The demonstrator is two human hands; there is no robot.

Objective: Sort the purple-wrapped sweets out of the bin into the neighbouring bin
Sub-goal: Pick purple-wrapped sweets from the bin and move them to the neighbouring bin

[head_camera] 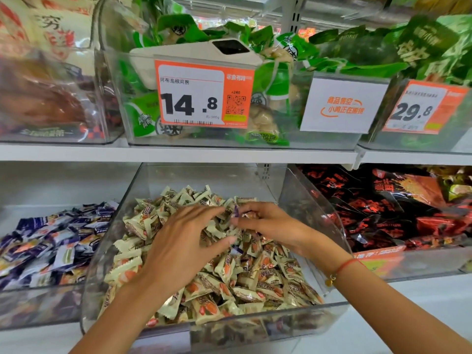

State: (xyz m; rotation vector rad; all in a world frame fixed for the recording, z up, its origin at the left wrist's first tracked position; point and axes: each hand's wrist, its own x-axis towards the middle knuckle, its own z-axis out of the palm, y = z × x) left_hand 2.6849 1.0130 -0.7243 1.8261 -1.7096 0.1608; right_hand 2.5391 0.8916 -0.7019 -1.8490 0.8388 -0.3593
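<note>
A purple-wrapped sweet (235,210) was pinched by the right hand (268,223) above the middle bin (301,200) at frame centre, the left hand (186,241) lay spread and empty, and transfer to the lower-left neighbouring bin (51,246) seemingly remained.

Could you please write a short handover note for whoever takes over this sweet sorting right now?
Left hand: open, fingers spread on the cream-wrapped sweets in the clear plastic middle bin.
Right hand: pinching one small purple-wrapped sweet above the pile.
Neighbouring bin on the left: already holds many purple-wrapped sweets.
Left to do: drop this one there, then check the pile for more; another purple scrap shows beneath.
</note>
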